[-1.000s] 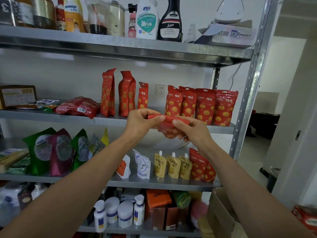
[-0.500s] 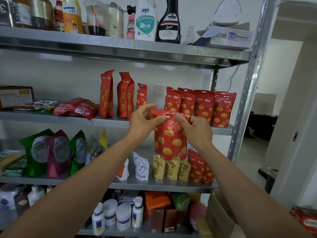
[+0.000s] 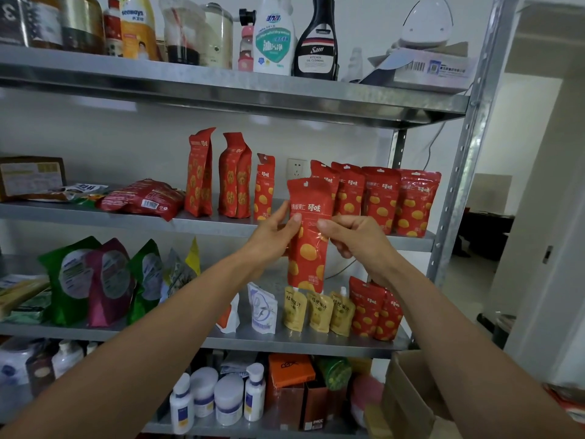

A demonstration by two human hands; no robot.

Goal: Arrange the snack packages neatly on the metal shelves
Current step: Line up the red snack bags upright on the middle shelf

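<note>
11 o'clock: yellow "seaways" bottle (image 3: 137,30), upright | 12 o'clock: white cleaner bottle (image 3: 273,42) just beside black "Sam" bottle (image 3: 316,42) | 1 o'clock: barcoded box (image 3: 427,66) | centre: wall socket (image 3: 297,167) | 6 o'clock: white bottles (image 3: 218,400), orange box (image 3: 289,369) at their 2 o'clock | 5 o'clock: cardboard box (image 3: 408,394)

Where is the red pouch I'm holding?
Head view, centre: the red pouch is upright between left hand and right hand, before the shelf edge, overlapping the left end of the matching row.

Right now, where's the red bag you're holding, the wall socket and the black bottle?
red bag (image 3: 308,258): head view, its spotted front.
wall socket (image 3: 297,168): head view, white faceplate.
black bottle (image 3: 315,53): head view, white label.
</note>
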